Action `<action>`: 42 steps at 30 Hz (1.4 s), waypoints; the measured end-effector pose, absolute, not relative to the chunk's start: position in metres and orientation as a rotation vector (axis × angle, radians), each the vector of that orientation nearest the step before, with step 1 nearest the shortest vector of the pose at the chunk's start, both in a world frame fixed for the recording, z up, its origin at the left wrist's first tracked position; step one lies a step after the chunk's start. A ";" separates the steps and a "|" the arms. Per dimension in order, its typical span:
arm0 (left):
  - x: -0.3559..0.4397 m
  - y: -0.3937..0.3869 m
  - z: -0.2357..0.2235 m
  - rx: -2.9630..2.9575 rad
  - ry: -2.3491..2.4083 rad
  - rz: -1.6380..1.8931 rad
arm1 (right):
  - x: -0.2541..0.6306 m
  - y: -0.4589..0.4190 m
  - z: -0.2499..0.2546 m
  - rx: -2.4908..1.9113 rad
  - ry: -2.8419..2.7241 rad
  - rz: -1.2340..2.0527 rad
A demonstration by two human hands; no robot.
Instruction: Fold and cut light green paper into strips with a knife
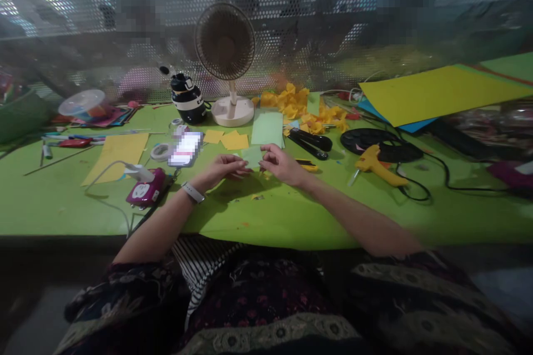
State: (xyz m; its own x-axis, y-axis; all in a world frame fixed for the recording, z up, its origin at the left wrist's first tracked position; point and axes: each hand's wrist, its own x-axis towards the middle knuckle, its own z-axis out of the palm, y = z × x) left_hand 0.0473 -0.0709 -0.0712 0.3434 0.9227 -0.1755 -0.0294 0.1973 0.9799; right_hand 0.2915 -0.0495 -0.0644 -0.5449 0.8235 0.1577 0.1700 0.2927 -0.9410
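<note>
Both my hands meet over the green table (291, 216), pinching a small light green paper piece (252, 156) between them. My left hand (225, 169), with a pale wristband, grips its left edge with fingers closed. My right hand (281, 163) holds the right edge, fingers curled. A larger light green paper sheet (267, 128) lies just behind, and small yellow paper squares (229, 140) lie to its left.
A yellow glue gun (377, 166) with black cord lies right. A black stapler (310, 142), yellow paper flowers (303, 108), a desk fan (227, 61), a black bottle (187, 100), a phone (185, 148), tape rolls (161, 151), a magenta device (145, 191) and large coloured sheets (433, 91) surround.
</note>
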 end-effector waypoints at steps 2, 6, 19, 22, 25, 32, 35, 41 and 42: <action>0.050 -0.072 -0.073 1.201 1.002 0.825 | 0.290 -0.053 -0.064 -0.915 -1.891 1.283; 0.053 -0.072 -0.077 1.218 0.982 0.844 | 0.289 -0.056 -0.061 -0.915 -1.776 1.436; 0.050 -0.070 -0.076 1.198 0.946 0.884 | 0.295 -0.045 -0.064 -0.868 -1.783 1.502; 0.047 -0.070 -0.075 1.185 0.948 0.915 | 0.303 -0.043 -0.056 -0.907 -1.799 1.462; 0.047 -0.069 -0.076 1.187 0.954 0.911 | 0.305 -0.043 -0.054 -0.963 -1.793 1.465; 0.052 -0.070 -0.078 1.234 1.018 0.908 | 0.292 -0.043 -0.070 -0.874 -1.828 1.477; 0.052 -0.068 -0.078 1.217 1.041 0.961 | 0.291 -0.044 -0.072 -0.897 -1.861 1.484; 0.049 -0.064 -0.086 1.262 1.083 0.910 | 0.291 -0.052 -0.062 -0.998 -1.918 1.486; 0.049 -0.063 -0.086 1.263 1.079 0.916 | 0.292 -0.052 -0.059 -1.003 -1.937 1.507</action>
